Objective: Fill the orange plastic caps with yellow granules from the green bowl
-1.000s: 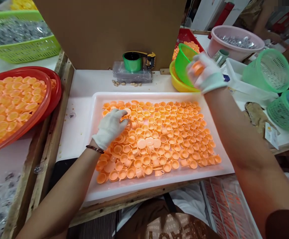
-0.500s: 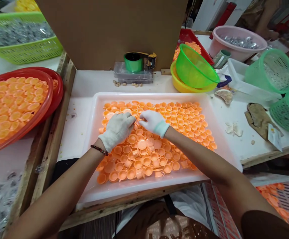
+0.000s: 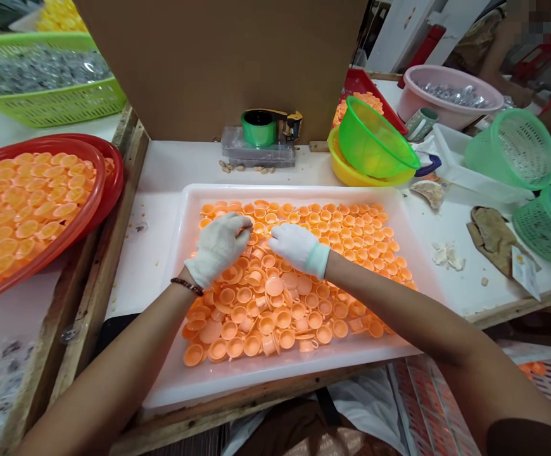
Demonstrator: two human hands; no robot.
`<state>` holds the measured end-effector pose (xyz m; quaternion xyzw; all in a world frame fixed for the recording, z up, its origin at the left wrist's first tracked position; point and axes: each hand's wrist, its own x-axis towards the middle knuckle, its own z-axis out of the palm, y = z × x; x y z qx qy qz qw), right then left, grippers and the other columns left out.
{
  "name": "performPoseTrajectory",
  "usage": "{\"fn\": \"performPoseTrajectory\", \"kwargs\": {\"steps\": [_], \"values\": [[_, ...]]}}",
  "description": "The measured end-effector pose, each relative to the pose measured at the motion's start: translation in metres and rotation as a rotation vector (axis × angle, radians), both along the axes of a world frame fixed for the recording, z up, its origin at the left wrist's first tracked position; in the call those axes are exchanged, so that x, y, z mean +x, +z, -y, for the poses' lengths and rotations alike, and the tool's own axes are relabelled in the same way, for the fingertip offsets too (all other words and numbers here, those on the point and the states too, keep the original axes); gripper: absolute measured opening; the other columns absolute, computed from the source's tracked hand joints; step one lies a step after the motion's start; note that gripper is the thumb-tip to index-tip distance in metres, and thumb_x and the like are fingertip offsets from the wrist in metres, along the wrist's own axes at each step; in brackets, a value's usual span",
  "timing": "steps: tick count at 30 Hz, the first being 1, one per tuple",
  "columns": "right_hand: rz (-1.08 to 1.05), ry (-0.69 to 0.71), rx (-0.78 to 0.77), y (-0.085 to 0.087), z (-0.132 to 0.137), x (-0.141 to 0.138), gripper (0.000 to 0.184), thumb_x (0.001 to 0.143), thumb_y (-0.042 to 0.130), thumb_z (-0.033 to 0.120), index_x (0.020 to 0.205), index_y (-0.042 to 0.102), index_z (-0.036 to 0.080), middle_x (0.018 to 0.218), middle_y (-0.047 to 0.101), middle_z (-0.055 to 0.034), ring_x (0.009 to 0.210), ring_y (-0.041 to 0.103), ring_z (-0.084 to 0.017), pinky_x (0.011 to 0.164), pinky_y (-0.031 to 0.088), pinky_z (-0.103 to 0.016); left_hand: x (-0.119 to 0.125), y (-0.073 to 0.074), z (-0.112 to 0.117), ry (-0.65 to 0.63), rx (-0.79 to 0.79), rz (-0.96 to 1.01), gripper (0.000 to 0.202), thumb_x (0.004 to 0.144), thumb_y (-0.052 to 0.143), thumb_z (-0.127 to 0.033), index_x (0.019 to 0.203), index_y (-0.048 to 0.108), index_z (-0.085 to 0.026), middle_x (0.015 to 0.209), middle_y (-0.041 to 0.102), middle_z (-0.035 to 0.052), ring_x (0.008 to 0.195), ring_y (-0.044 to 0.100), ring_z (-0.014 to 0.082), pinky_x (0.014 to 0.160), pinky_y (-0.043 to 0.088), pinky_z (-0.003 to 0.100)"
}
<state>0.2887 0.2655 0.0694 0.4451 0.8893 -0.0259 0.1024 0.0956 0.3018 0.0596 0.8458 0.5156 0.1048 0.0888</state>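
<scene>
A white tray (image 3: pixel 171 380) in front of me holds many small orange toy cups (image 3: pixel 282 318), mixed with flat saucer-like discs (image 3: pixel 274 286). Toward the tray's far right side the cups stand upright in close rows; nearer me they lie jumbled. My left hand (image 3: pixel 221 246), in a white knit glove, is over the far left part of the cups, its fingers bent and closed together. My right hand (image 3: pixel 298 246), gloved too, is a short gap to its right, with curled fingers low among the cups. Whatever either hand's fingertips hold is hidden.
Red basins (image 3: pixel 99 190) of orange pieces stand at left, below a green basket (image 3: pixel 66 107). A tape dispenser (image 3: pixel 260 128) sits behind the tray near a cardboard panel (image 3: pixel 218 63). Green (image 3: pixel 375 142) and yellow bowls, baskets and a brown glove (image 3: pixel 491 237) lie right.
My hands have drawn slightly apart, the left one shifting left and the right one a little back toward me. The whole view has shifted slightly.
</scene>
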Motion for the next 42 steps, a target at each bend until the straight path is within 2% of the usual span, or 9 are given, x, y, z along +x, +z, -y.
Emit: {"fn": "performPoseTrajectory", "kwargs": {"steps": [4, 8, 14, 18, 21, 30, 35, 39, 42], "values": [[0.048, 0.103, -0.015, 0.011, -0.005, 0.010, 0.026, 0.097, 0.049, 0.008, 0.102, 0.073, 0.014, 0.105, 0.069, -0.0133, 0.092, 0.060, -0.024, 0.072, 0.038, -0.035, 0.018, 0.005, -0.032, 0.042, 0.010, -0.030, 0.035, 0.097, 0.041, -0.022, 0.111, 0.072, -0.018, 0.116, 0.073, 0.0113, 0.099, 0.068, 0.0248, 0.080, 0.049, 0.036], [-0.051, -0.180, 0.058, 0.013, -0.032, 0.011, 0.029, 0.102, 0.044, 0.016, 0.114, 0.070, 0.017, 0.107, 0.070, -0.0110, 0.090, 0.063, -0.022, 0.067, 0.037, -0.033, 0.037, 0.004, -0.059, -0.013, -0.008, -0.113, 0.027, 0.094, 0.049, -0.022, 0.102, 0.074, -0.014, 0.111, 0.073, 0.0155, 0.099, 0.069, 0.0286, 0.081, 0.048, 0.037], [-0.106, -0.364, 0.043, 0.001, -0.083, -0.004, 0.032, 0.104, 0.042, 0.020, 0.120, 0.069, 0.020, 0.117, 0.072, -0.0117, 0.100, 0.067, -0.023, 0.071, 0.042, -0.030, 0.037, 0.006, -0.062, -0.035, 0.001, -0.185, 0.030, 0.094, 0.046, -0.021, 0.106, 0.073, -0.013, 0.109, 0.072, 0.0195, 0.104, 0.069, 0.0318, 0.088, 0.048, 0.041], [-0.084, -0.416, -0.060, 0.001, -0.087, -0.004, 0.033, 0.104, 0.042, 0.023, 0.111, 0.073, 0.018, 0.111, 0.074, -0.0127, 0.100, 0.069, -0.025, 0.069, 0.041, -0.030, 0.041, 0.005, -0.064, 0.081, -0.043, -0.208, 0.031, 0.094, 0.046, -0.024, 0.093, 0.075, -0.012, 0.091, 0.073, 0.0197, 0.087, 0.071, 0.0326, 0.074, 0.050, 0.039], [-0.101, -0.424, -0.003, 0.001, -0.080, 0.003, 0.033, 0.104, 0.041, 0.022, 0.111, 0.073, 0.017, 0.111, 0.074, -0.0126, 0.100, 0.068, -0.024, 0.070, 0.041, -0.030, 0.042, 0.004, -0.065, 0.128, -0.042, -0.183, 0.035, 0.096, 0.045, -0.029, 0.095, 0.075, -0.013, 0.092, 0.072, 0.0193, 0.085, 0.070, 0.0327, 0.069, 0.049, 0.039], [-0.107, -0.280, 0.094, -0.005, -0.065, 0.019, 0.031, 0.101, 0.044, 0.019, 0.115, 0.072, 0.020, 0.115, 0.067, -0.0102, 0.094, 0.061, -0.023, 0.066, 0.032, -0.033, 0.026, 0.003, -0.045, -0.042, -0.007, -0.123, 0.036, 0.098, 0.045, -0.033, 0.114, 0.075, -0.020, 0.118, 0.067, 0.0126, 0.096, 0.065, 0.0261, 0.075, 0.043, 0.035], [-0.145, -0.085, -0.029, -0.004, -0.044, 0.028, 0.029, 0.102, 0.047, 0.027, 0.102, 0.075, 0.019, 0.107, 0.066, -0.0088, 0.089, 0.055, -0.020, 0.068, 0.030, -0.032, 0.010, 0.015, -0.016, 0.029, -0.110, -0.115, 0.027, 0.094, 0.050, -0.031, 0.097, 0.074, -0.019, 0.103, 0.070, 0.0088, 0.089, 0.064, 0.0256, 0.065, 0.039, 0.034], [-0.049, -0.149, 0.030, -0.003, -0.033, 0.027, 0.029, 0.100, 0.046, 0.017, 0.102, 0.074, 0.015, 0.107, 0.067, -0.0116, 0.085, 0.053, -0.020, 0.066, 0.026, -0.034, -0.002, 0.015, 0.012, 0.001, -0.197, -0.125, 0.019, 0.089, 0.057, -0.035, 0.089, 0.071, -0.021, 0.098, 0.070, 0.0067, 0.086, 0.064, 0.0236, 0.059, 0.037, 0.033], [-0.174, -0.148, 0.022, -0.003, -0.024, 0.020, 0.029, 0.103, 0.048, 0.028, 0.101, 0.074, 0.017, 0.105, 0.067, -0.0100, 0.088, 0.055, -0.020, 0.068, 0.028, -0.033, -0.005, 0.008, 0.022, -0.058, -0.174, -0.059, 0.019, 0.089, 0.056, -0.031, 0.094, 0.072, -0.023, 0.099, 0.070, 0.0062, 0.086, 0.064, 0.0224, 0.065, 0.041, 0.033]]}}
